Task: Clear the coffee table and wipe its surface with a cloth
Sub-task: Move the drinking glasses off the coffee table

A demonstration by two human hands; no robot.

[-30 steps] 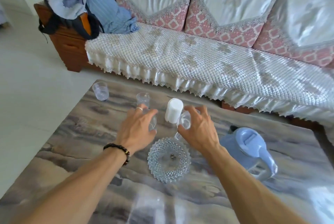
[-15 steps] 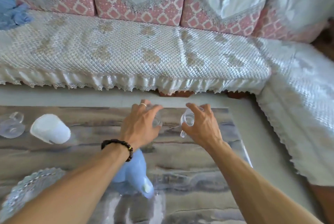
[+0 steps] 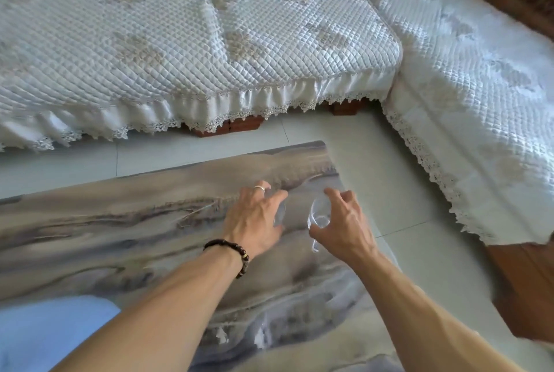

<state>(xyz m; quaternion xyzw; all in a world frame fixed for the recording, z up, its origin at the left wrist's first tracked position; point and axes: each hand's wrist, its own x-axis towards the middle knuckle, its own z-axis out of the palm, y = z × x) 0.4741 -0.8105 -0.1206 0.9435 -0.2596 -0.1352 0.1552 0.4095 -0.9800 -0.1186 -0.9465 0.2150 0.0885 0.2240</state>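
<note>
My left hand (image 3: 254,218), with a ring and a dark bead bracelet, grips a small clear glass (image 3: 280,214) that is mostly hidden behind its fingers. My right hand (image 3: 341,221) holds a second clear glass (image 3: 317,217) with a handle that shows below the thumb. Both hands hover over the far right corner of the marble-patterned coffee table (image 3: 120,233). No cloth is in view.
A pale blue shape (image 3: 45,329), part of the jug, fills the bottom left of the table. A sofa with a white quilted cover (image 3: 195,50) runs along the back and continues down the right side (image 3: 479,101). Pale floor tiles (image 3: 389,176) lie between table and sofa.
The view has swung right and both hands carried the two glasses toward the table's right corner. The white cup, glass dish and other glasses have left the view.
</note>
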